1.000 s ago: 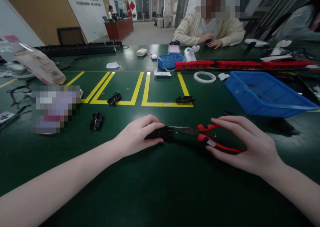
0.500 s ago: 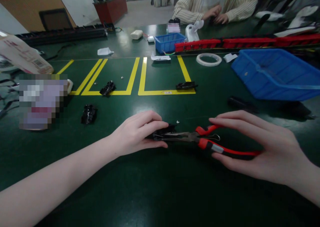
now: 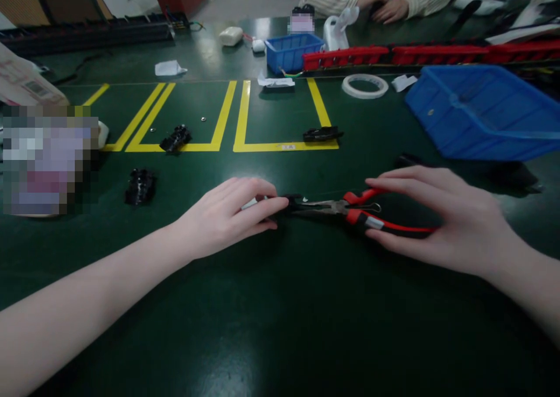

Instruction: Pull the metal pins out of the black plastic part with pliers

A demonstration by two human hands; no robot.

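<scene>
My left hand is closed around a small black plastic part, most of it hidden behind the fingers. Only the part's right end shows past my fingertips. From the right, the narrow jaws of the long-nose pliers reach that end; whether they grip it cannot be made out. Red-and-black handles with a wire spring between them lie in my right hand, thumb below and fingers above. A tiny white bit is close to the jaws.
Similar black parts lie left and on the yellow tape. A large blue bin stands right, near a white tape roll. A small blue basket and red strips are farther back. Another person's hands are across the table.
The camera view has tilted down, so the scene sits higher. My left fingers now cover more of the black part. My right hand keeps its hold on the pliers.
</scene>
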